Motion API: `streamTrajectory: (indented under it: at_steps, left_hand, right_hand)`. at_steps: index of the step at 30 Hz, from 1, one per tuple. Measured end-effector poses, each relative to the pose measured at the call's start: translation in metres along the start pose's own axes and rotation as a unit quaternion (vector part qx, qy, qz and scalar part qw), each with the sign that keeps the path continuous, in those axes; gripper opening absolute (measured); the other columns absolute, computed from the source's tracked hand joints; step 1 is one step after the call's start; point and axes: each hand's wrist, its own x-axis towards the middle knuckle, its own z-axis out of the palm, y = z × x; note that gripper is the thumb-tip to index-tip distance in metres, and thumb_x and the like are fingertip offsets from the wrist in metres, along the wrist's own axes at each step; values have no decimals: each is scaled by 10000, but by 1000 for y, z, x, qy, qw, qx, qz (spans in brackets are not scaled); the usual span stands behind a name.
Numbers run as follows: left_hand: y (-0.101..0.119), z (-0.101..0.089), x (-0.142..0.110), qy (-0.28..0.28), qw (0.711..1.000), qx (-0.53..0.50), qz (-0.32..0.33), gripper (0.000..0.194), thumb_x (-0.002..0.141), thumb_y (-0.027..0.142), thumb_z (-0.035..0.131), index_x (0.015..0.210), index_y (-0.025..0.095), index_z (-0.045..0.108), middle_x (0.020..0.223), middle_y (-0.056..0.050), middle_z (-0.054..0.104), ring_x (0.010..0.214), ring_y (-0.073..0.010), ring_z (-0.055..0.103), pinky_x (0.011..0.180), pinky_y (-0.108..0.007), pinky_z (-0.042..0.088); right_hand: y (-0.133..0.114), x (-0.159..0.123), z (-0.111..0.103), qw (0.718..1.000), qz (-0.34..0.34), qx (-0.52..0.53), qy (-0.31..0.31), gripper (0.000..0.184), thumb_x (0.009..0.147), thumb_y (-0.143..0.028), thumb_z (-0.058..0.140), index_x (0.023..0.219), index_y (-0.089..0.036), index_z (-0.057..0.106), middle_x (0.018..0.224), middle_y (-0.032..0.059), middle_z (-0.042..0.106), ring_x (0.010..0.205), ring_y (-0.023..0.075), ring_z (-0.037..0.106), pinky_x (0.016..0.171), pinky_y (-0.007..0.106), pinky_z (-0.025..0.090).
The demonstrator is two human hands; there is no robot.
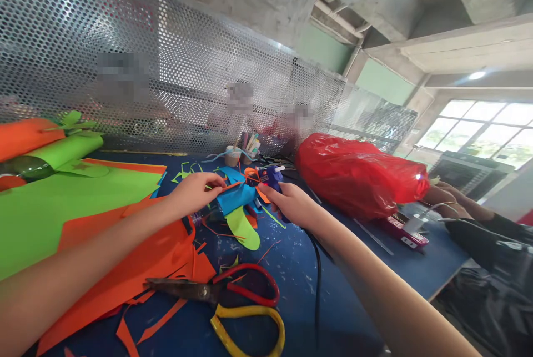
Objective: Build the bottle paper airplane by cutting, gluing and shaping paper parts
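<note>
My left hand (195, 191) pinches a thin orange paper strip (231, 185) against a blue paper craft piece (237, 197) that has a green paper leaf (245, 229) hanging below it. My right hand (289, 202) grips a blue hot glue gun (271, 176), its nozzle pointing left toward the orange strip. The gun's black cord (317, 268) trails down along my right forearm. Both hands hover just above a dark blue table (291, 262).
Red-handled scissors (233, 289) and yellow-handled scissors (250, 326) lie near me among orange paper scraps (137, 268). Green paper sheets (62, 201) lie at left. A red plastic bag (358, 174) sits at right, another person's arm (458, 204) beyond it. A perforated metal screen (187, 85) backs the table.
</note>
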Motion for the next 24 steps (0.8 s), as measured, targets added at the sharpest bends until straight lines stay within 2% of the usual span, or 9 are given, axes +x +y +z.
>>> streamTrajectory:
  at_steps: [7, 14, 16, 19, 21, 23, 24]
  left_hand:
    - [-3, 2, 0, 0, 1000, 13, 10, 245, 957, 333, 597, 1141, 173, 621, 1157, -76, 636, 962, -224, 645, 825, -420, 549]
    - [-4, 6, -1, 12, 996, 67, 56, 241, 961, 328, 591, 1147, 178, 619, 1162, -80, 633, 971, -221, 641, 837, -427, 544]
    - [-4, 7, -2, 17, 993, 84, 75, 256, 964, 327, 587, 1172, 179, 608, 1164, -81, 630, 966, -221, 641, 834, -429, 544]
    - [-5, 11, -4, 28, 988, 107, 108, 266, 965, 319, 585, 1191, 181, 600, 1177, -83, 624, 983, -226, 637, 851, -442, 537]
    - [-5, 14, -5, 36, 983, 123, 131, 263, 964, 312, 586, 1192, 181, 601, 1184, -84, 621, 997, -230, 632, 862, -449, 531]
    - [-6, 16, -6, 42, 977, 140, 153, 269, 963, 307, 587, 1203, 185, 596, 1192, -85, 616, 1006, -233, 628, 869, -454, 528]
    - [-7, 17, -7, 45, 975, 148, 162, 276, 962, 306, 589, 1211, 186, 592, 1197, -85, 613, 1013, -237, 626, 874, -459, 525]
  right_hand:
    - [3, 1, 1, 999, 10, 45, -12, 422, 915, -499, 500, 621, -198, 480, 546, -19, 535, 433, 100, 503, 433, 216, 388]
    - [15, -14, -10, 996, 1, 92, -11, 440, 918, -553, 430, 685, -189, 512, 649, 12, 576, 538, 120, 564, 543, 237, 476]
    - [23, -26, -13, 996, -11, 85, -14, 449, 897, -577, 453, 719, -178, 557, 678, 28, 611, 568, 134, 573, 566, 253, 480]
    - [40, -47, -12, 1000, -28, -15, -1, 462, 875, -600, 469, 770, -175, 619, 631, 45, 630, 587, 193, 597, 575, 309, 492]
    - [55, -62, -6, 996, -41, -72, 29, 414, 866, -569, 501, 846, -185, 654, 747, 91, 695, 703, 257, 652, 668, 371, 526]
    - [72, -78, 2, 992, -52, -100, 62, 373, 857, -492, 557, 1056, -191, 654, 1067, 146, 711, 978, 315, 663, 855, 422, 523]
    - [80, -85, 7, 989, -62, -117, 69, 368, 863, -444, 556, 1123, -197, 637, 1144, 154, 689, 1040, 321, 650, 884, 426, 520]
